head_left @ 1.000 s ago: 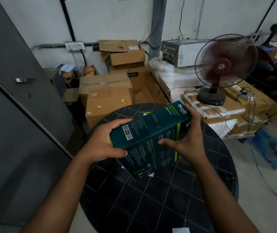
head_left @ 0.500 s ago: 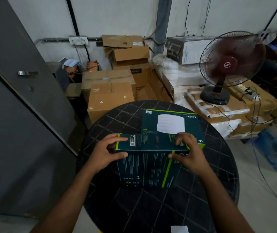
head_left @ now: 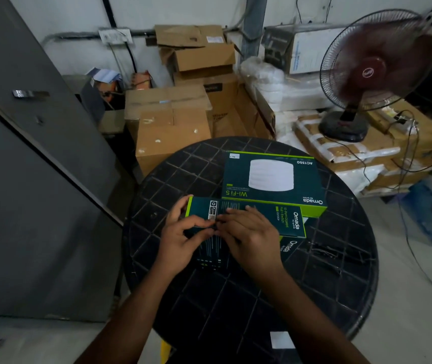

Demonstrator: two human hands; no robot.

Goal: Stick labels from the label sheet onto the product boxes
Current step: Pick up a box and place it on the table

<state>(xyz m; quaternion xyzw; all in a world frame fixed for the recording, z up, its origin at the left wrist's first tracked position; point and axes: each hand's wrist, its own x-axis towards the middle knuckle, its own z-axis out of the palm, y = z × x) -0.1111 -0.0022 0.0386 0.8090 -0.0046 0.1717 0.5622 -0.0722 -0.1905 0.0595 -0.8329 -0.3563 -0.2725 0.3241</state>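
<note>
Switch box [head_left: 288, 219] lies on the round table [head_left: 341, 271], directly before the Wi-Fi box [head_left: 270, 177]; cardboard cartons [head_left: 170, 127] stand behind the table; fan [head_left: 372, 74] stands behind-right.
</note>
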